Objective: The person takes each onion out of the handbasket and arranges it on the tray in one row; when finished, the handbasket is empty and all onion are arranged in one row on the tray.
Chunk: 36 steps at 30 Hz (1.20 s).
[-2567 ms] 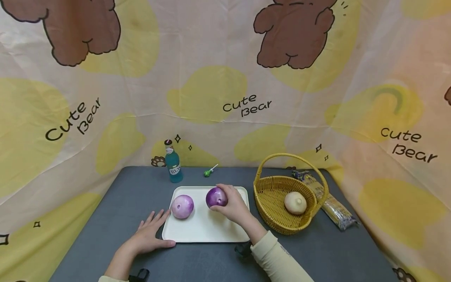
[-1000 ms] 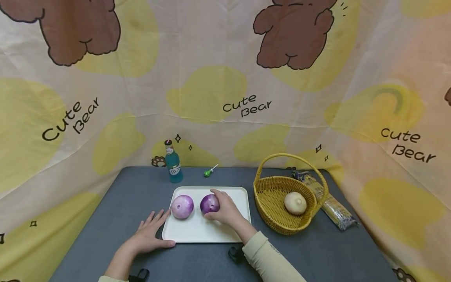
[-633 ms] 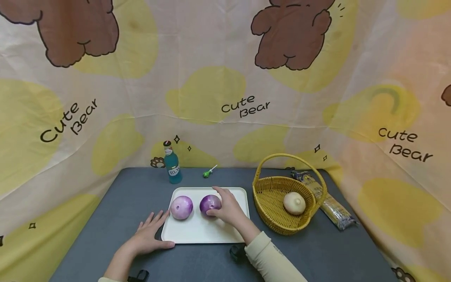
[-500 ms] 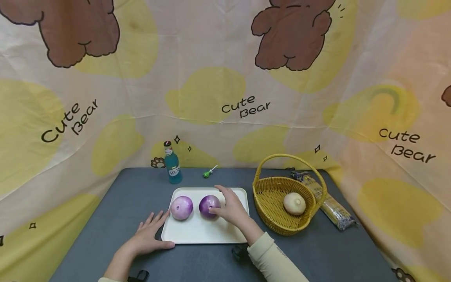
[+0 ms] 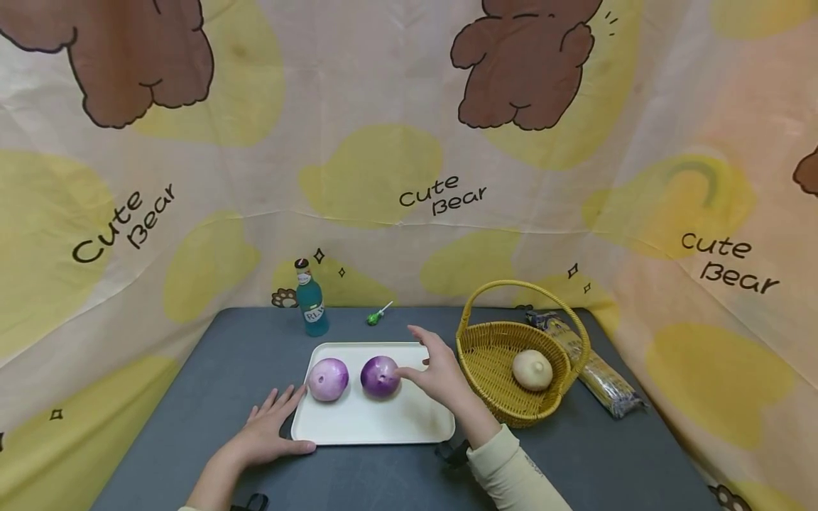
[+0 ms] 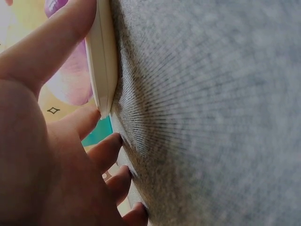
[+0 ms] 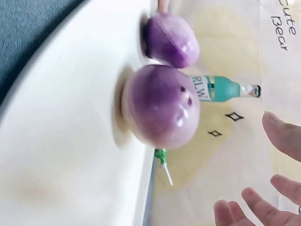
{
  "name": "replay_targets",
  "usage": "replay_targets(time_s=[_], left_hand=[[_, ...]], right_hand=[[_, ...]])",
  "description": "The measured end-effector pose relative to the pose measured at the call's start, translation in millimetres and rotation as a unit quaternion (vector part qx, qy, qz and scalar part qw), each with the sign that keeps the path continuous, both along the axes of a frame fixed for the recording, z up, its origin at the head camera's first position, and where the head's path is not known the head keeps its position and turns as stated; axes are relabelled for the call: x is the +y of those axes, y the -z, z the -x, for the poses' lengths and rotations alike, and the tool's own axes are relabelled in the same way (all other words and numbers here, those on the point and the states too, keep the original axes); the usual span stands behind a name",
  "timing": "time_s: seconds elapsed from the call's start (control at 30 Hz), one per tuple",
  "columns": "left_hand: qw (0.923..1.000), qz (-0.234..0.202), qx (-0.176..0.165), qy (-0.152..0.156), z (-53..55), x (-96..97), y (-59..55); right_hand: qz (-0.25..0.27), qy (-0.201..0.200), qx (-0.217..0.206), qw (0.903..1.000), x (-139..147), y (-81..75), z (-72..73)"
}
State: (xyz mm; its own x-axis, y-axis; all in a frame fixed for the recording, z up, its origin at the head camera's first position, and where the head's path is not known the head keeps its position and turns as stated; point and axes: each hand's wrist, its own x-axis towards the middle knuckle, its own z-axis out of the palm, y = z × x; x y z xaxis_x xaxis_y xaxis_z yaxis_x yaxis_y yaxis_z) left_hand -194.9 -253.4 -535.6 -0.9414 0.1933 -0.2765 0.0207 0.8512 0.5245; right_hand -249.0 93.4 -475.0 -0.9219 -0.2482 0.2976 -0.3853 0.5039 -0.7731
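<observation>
Two glossy purple onions lie on a white rectangular tray (image 5: 371, 429). The paler onion (image 5: 328, 380) is on the left side; the darker onion (image 5: 380, 377) sits near the middle, large in the right wrist view. Beside the darker onion, my right hand (image 5: 444, 376) hovers over the tray's right part with thumb and fingers spread, holding nothing. In the right wrist view a gap shows between the fingers and that onion. My left hand (image 5: 265, 429) rests at the tray's left end, fingers stretched along the side and thumb at the front corner.
Right of the tray stands a yellow wicker basket (image 5: 482, 362) with a white onion (image 5: 532, 370) inside. Behind it lies a long clear-and-yellow packet (image 5: 607, 380). A blue bottle (image 5: 311, 301) and a green lollipop (image 5: 374, 317) are at the back, before a printed cloth (image 5: 358, 170).
My right hand first brought the darker onion leftward and set it on the tray, then let go and drew back to the right, fingers spreading. The left hand stayed at the tray's edge.
</observation>
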Motion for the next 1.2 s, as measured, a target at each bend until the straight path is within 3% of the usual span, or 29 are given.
replay_targets(time_s=[0.3,0.47,1.2], left_hand=[[1.0,-0.003,0.002,-0.002,1.9,-0.6,1.0],[1.0,0.0,0.006,0.002,1.5,-0.1,0.2],[1.0,0.0,0.001,-0.001,-1.1,0.9,-2.5]], right_hand=[[0.024,0.026,0.017,0.9992,22.2,-11.3,-0.6],[0.012,0.042,0.015,0.9989,36.1,-16.6,-2.9],[-0.006,0.085,0.004,0.9964,88.5,-22.2,-9.4]])
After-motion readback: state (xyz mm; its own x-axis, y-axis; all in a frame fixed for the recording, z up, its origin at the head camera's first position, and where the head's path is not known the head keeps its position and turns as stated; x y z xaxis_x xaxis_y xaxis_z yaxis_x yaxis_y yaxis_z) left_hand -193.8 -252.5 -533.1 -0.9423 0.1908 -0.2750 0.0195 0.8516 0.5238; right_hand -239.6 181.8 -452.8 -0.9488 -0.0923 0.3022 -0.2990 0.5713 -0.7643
